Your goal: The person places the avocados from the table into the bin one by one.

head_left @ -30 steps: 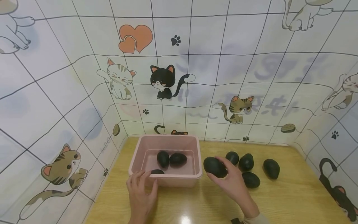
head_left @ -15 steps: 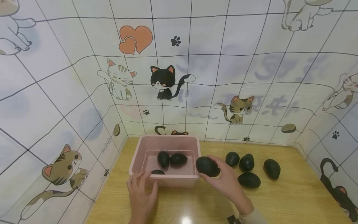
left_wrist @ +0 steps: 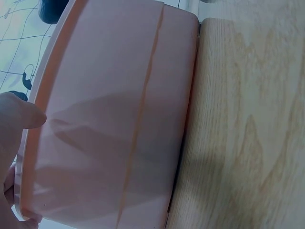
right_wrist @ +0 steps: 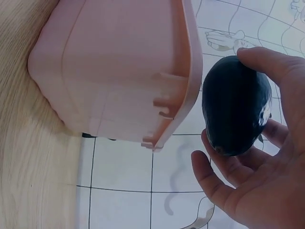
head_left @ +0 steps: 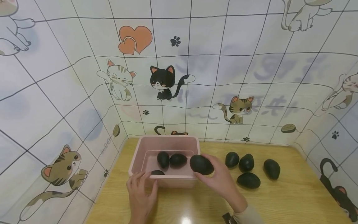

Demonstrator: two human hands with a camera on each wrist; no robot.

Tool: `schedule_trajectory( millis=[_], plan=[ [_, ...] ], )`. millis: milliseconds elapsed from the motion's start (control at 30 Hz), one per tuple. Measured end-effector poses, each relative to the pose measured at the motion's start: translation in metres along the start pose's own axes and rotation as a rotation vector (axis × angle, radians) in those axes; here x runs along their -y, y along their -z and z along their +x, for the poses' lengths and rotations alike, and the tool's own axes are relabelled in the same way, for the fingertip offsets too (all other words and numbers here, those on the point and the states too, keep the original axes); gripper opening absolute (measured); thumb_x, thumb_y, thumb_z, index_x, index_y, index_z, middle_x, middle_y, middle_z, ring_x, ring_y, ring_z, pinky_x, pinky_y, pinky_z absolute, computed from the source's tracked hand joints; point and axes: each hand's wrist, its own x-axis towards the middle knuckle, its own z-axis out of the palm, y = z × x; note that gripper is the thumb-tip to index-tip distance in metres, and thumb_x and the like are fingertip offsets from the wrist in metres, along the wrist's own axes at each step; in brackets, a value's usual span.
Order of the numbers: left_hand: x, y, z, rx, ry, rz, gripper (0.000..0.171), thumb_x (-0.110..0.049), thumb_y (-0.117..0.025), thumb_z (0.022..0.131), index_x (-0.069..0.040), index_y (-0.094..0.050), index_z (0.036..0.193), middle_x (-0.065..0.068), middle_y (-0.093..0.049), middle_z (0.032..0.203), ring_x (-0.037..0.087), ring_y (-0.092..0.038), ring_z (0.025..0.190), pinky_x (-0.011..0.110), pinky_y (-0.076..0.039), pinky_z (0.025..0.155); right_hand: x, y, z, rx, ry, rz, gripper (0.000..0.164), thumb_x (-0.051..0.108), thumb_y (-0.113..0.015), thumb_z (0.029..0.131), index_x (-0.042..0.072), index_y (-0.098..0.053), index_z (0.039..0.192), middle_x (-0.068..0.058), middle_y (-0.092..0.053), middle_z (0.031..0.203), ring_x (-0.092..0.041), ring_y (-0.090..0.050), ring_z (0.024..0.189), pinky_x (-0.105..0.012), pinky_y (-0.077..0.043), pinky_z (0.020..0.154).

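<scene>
A dark green avocado point(head_left: 201, 165) is held between the thumb and fingers of my right hand point(head_left: 219, 177), over the right end of the pink plastic bin point(head_left: 173, 181). The right wrist view shows this avocado point(right_wrist: 233, 105) just beyond the bin's rim, the thumb at one end and fingers curled beneath. My left hand point(head_left: 141, 194) grips the bin's front left rim; in the left wrist view its thumb point(left_wrist: 33, 116) lies against the outer side. Inside the bin lie an upright-looking avocado point(head_left: 163, 160), another avocado point(head_left: 178, 160) beside it, and an avocado point(head_left: 158, 172) partly hidden by the front wall.
Right of the bin, several loose avocados lie on the wooden table point(head_left: 296, 193): one avocado point(head_left: 248, 180) in front, two behind it, and another avocado point(head_left: 272, 169) farther right. A cat-printed cloth wall point(head_left: 207, 93) encloses the back and sides.
My right hand has carried the avocado leftward from beside the bin to over its right end. The left hand and bin stay in place.
</scene>
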Motion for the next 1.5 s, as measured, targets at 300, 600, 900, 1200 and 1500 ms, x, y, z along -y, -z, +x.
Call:
schedule_trajectory(
  millis=[300, 600, 900, 1200, 1500],
  plan=[
    [-0.002, 0.0, 0.001, -0.009, 0.008, -0.016, 0.038, -0.019, -0.083, 0.079, -0.006, -0.072, 0.114, 0.023, -0.065, 0.123, 0.044, -0.049, 0.12, 0.049, -0.037, 0.099, 0.005, -0.007, 0.01, 0.015, 0.076, -0.039, 0.07, 0.035, -0.094, 0.079, 0.02, -0.064, 0.141, 0.0, -0.073, 0.131, -0.023, -0.072, 0.118, -0.05, -0.059, 0.097],
    [-0.001, 0.0, 0.005, 0.009, 0.028, -0.015, 0.038, -0.022, -0.081, 0.082, -0.005, -0.072, 0.115, 0.022, -0.063, 0.125, 0.046, -0.048, 0.122, 0.052, -0.038, 0.1, 0.016, -0.009, 0.019, 0.063, 0.041, -0.029, 0.07, 0.037, -0.093, 0.08, 0.024, -0.064, 0.142, 0.003, -0.071, 0.132, -0.018, -0.07, 0.118, -0.046, -0.058, 0.096],
    [-0.001, -0.001, 0.004, -0.022, 0.003, -0.015, 0.038, -0.017, -0.083, 0.078, -0.006, -0.073, 0.113, 0.021, -0.065, 0.123, 0.044, -0.049, 0.119, 0.05, -0.04, 0.098, 0.014, -0.015, 0.017, 0.09, 0.05, -0.013, 0.073, 0.031, -0.094, 0.079, 0.017, -0.064, 0.144, -0.004, -0.073, 0.134, -0.024, -0.071, 0.117, -0.05, -0.059, 0.097],
    [-0.002, -0.001, 0.001, 0.018, 0.048, -0.013, 0.038, -0.02, -0.083, 0.081, -0.008, -0.073, 0.115, 0.022, -0.064, 0.124, 0.043, -0.048, 0.123, 0.052, -0.038, 0.1, -0.005, -0.014, 0.007, 0.074, -0.079, 0.011, 0.063, 0.034, -0.088, 0.086, 0.018, -0.065, 0.142, -0.001, -0.07, 0.138, -0.025, -0.068, 0.118, -0.05, -0.056, 0.099],
    [-0.003, 0.0, 0.0, 0.004, 0.038, -0.012, 0.037, -0.021, -0.082, 0.082, -0.006, -0.073, 0.114, 0.022, -0.064, 0.124, 0.045, -0.048, 0.122, 0.052, -0.038, 0.101, -0.032, -0.002, -0.007, -0.016, -0.096, 0.003, 0.058, 0.029, -0.088, 0.087, 0.016, -0.067, 0.14, -0.003, -0.073, 0.136, -0.025, -0.071, 0.116, -0.05, -0.059, 0.095]
  ],
)
